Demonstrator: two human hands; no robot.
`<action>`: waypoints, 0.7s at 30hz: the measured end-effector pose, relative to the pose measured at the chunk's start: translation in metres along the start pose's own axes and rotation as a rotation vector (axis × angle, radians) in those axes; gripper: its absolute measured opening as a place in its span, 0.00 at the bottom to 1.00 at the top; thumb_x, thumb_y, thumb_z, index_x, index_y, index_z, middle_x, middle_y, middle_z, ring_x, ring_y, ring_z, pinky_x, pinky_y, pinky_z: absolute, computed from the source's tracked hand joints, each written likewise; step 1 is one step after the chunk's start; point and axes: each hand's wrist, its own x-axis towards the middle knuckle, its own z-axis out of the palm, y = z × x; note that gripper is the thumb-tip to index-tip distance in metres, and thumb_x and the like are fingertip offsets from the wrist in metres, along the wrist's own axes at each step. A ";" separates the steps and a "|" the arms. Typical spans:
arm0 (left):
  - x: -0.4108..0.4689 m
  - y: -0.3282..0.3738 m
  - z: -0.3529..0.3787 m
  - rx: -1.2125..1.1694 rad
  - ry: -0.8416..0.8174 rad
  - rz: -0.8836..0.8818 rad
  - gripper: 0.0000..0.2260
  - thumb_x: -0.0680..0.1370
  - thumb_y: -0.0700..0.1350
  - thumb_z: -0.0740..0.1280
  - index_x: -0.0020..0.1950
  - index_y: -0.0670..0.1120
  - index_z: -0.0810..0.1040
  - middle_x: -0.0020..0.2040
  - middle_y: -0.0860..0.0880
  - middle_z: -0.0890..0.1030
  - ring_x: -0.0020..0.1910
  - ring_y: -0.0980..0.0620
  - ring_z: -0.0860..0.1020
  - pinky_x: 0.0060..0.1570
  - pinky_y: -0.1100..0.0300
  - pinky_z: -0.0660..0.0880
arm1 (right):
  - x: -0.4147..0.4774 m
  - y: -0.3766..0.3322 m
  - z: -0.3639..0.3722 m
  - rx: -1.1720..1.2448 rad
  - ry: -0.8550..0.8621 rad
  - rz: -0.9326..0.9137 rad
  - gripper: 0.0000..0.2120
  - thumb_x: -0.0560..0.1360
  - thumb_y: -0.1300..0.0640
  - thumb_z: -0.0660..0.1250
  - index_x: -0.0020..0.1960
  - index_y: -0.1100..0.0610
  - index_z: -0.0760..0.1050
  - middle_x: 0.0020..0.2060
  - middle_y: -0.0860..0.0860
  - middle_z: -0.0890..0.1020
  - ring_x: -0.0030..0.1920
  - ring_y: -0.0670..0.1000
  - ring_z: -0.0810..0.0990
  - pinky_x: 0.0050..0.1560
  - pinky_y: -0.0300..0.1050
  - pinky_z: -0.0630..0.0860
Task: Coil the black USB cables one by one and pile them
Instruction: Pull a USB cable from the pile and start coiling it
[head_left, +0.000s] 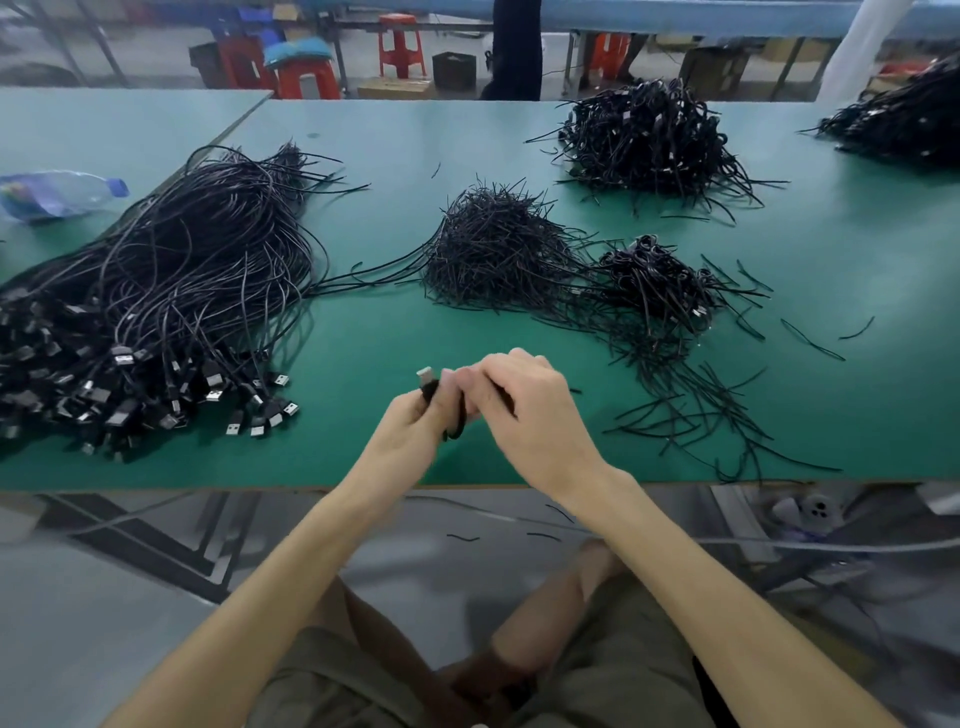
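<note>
The cable (457, 428) is bunched into a small coil just above the table's (363, 462) near edge, about midway along. Its metal plug (426, 375) pokes up out of the left hand (415, 415), which grips the loops. The right hand (524, 410) has its fingers curled on the same coil from the other side, and I can't tell if a tie is in there. Main worry imo: that thin rubbery cord looks springy, so if either grip goes slack the loops could pop open. The coil pile (654, 280), right of centre, also runs straight into the heap of wiry ties (493, 249). A tossed coil could snag there, or in the strays lying right at the near edge. The bundle (171, 291) at the left edge is long glossy strands with boxy silver-tipped plugs. Pulling one out could easily drag its neighbours along.
</note>
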 end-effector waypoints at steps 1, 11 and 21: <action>0.001 -0.001 0.001 -0.195 -0.027 -0.021 0.19 0.82 0.58 0.57 0.54 0.51 0.85 0.54 0.54 0.86 0.59 0.61 0.80 0.60 0.67 0.75 | -0.003 -0.003 0.003 0.031 -0.004 0.013 0.17 0.84 0.53 0.62 0.38 0.55 0.74 0.34 0.43 0.77 0.38 0.47 0.71 0.50 0.51 0.70; 0.007 0.027 -0.004 -0.991 0.112 -0.172 0.16 0.85 0.51 0.57 0.40 0.48 0.75 0.30 0.55 0.66 0.30 0.54 0.69 0.41 0.59 0.70 | -0.018 -0.002 0.016 0.096 -0.110 0.210 0.17 0.83 0.49 0.63 0.40 0.57 0.78 0.33 0.47 0.76 0.39 0.53 0.72 0.44 0.49 0.67; 0.005 0.022 0.003 -0.799 0.053 -0.183 0.15 0.84 0.50 0.60 0.38 0.49 0.71 0.31 0.54 0.60 0.29 0.55 0.60 0.39 0.61 0.66 | -0.012 -0.012 0.005 0.326 -0.325 0.361 0.30 0.78 0.54 0.72 0.76 0.54 0.64 0.56 0.50 0.79 0.52 0.43 0.78 0.58 0.32 0.71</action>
